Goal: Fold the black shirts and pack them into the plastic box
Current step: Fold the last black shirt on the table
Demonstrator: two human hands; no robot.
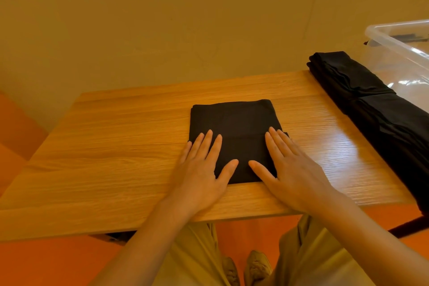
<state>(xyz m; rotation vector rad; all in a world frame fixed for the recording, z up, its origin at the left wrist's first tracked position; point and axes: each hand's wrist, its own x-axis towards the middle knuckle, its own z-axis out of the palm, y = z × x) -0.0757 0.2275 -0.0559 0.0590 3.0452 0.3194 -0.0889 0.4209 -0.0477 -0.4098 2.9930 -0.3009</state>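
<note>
Black cloth, folded to a neat rectangle, lies on the wooden table (116,137) just ahead of me: the folded shirt (234,123), near the front edge. My left hand (199,169) and right hand (290,167) both lie flat on its near corners, fingers straight, pressing and clasping nothing. I judge the fold finished and this the smoothing step. Along the table's right edge lies a strip of more black shirts (362,97), and just beyond it stands the clear plastic box (394,39), something dark inside that I cannot make out. Next I would slide my fingers under both sides, lift the bundle level so it keeps its shape, and carry it right into the box.
</note>
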